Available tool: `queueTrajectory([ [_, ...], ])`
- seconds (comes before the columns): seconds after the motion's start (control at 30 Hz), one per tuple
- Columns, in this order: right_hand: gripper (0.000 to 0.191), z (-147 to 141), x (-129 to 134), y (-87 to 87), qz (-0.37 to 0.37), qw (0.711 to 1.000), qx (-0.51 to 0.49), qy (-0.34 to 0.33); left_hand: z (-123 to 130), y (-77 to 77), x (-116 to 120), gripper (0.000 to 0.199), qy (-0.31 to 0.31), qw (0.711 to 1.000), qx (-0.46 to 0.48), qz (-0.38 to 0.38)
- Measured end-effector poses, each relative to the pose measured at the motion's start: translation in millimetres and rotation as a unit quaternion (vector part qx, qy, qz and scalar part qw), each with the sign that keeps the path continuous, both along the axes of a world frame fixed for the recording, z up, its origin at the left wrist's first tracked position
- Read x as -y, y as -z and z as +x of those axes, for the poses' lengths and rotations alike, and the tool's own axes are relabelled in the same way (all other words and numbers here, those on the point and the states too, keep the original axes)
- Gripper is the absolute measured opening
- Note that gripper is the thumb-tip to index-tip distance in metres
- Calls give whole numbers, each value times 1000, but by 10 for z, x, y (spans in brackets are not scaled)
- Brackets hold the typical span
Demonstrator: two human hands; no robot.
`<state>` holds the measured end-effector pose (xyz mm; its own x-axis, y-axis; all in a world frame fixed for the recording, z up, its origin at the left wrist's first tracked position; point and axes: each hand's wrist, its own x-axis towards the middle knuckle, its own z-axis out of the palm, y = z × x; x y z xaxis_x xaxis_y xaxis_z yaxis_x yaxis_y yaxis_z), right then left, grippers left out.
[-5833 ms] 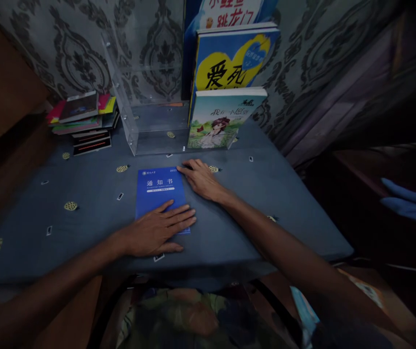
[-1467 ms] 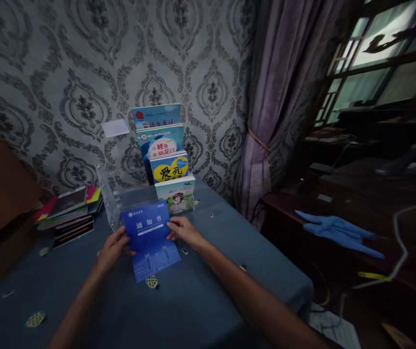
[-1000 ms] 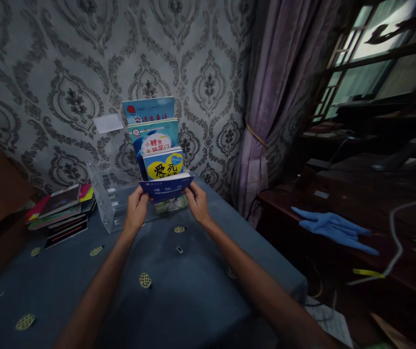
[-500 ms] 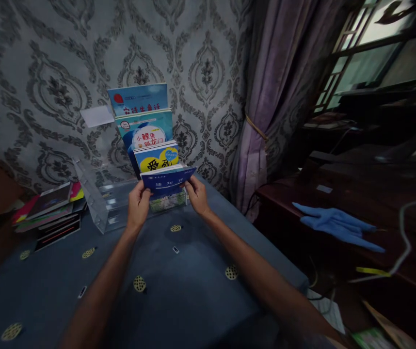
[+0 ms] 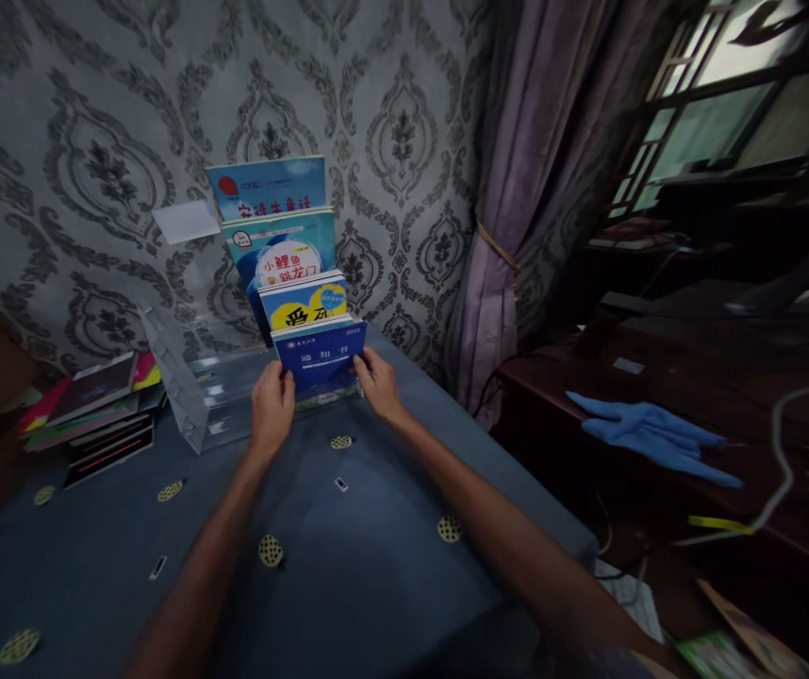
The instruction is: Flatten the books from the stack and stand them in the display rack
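A dark blue booklet (image 5: 323, 359) stands upright at the front of a clear tiered rack (image 5: 196, 396). My left hand (image 5: 273, 401) grips its left edge, thumb in front, and my right hand (image 5: 378, 380) pinches its right edge. Behind it, stepping upward, stand a blue and yellow book (image 5: 304, 302), a teal book (image 5: 288, 255) and a light blue book (image 5: 270, 186). The rack's left part holds no books, and a white card (image 5: 186, 222) shows at its upper left.
A pile of books and magazines (image 5: 104, 405) lies left of the rack on the blue patterned tablecloth (image 5: 376, 547). At the right, a dark red table (image 5: 546, 377) bears a blue glove (image 5: 652, 434) and a pale cable (image 5: 776, 434). A purple curtain (image 5: 500, 217) hangs between.
The dark blue booklet has gone from tilted back to upright, and its cover now faces me. Both hands have moved slightly down with it, still holding its sides.
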<state>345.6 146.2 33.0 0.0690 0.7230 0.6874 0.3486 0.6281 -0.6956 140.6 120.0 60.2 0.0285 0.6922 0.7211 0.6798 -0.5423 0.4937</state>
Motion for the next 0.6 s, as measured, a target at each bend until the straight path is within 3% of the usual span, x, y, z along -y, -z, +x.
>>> queueTrajectory([
  [0.27, 17, 2, -100, 203, -7, 997, 54, 63, 21, 149, -23, 14, -91, 990, -105, -34],
  [0.4, 14, -15, -90, 227, -16, 997, 27, 68, 30, 94, 10, 11, -127, 978, -144, -78],
  [0.6, 29, -39, -116, 243, -3, 997, 16, 76, 64, -45, 91, 5, -160, 960, -181, -142],
])
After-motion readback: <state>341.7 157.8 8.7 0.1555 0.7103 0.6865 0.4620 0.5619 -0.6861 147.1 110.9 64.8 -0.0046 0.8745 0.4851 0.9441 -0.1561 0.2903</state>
